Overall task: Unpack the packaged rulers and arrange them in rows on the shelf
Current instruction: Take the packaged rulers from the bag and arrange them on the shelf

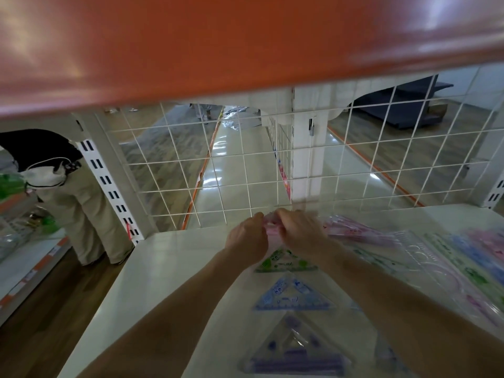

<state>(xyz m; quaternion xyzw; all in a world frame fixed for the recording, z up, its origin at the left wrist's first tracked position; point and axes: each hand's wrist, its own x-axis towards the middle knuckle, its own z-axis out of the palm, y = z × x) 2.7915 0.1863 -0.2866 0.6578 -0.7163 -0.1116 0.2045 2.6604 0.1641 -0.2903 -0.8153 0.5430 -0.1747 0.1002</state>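
Note:
Both my hands meet at the back of the white shelf (169, 268), close to the wire grid. My left hand (246, 236) and my right hand (300, 233) pinch a pink ruler packet (270, 229) between them; most of it is hidden by my fingers. In front of my hands lie three triangular rulers in a row: a green one (283, 261), a blue one (293, 294) and a purple one (296, 356). To the right, a pink packet (362, 233) and several long ruler sets (425, 257) lie side by side.
A white wire grid (245, 165) closes the back of the shelf. An orange shelf (218, 45) hangs low overhead. A person in beige trousers (79, 211) stands at the left by another shelf. Slotted uprights (109, 186) frame the bay.

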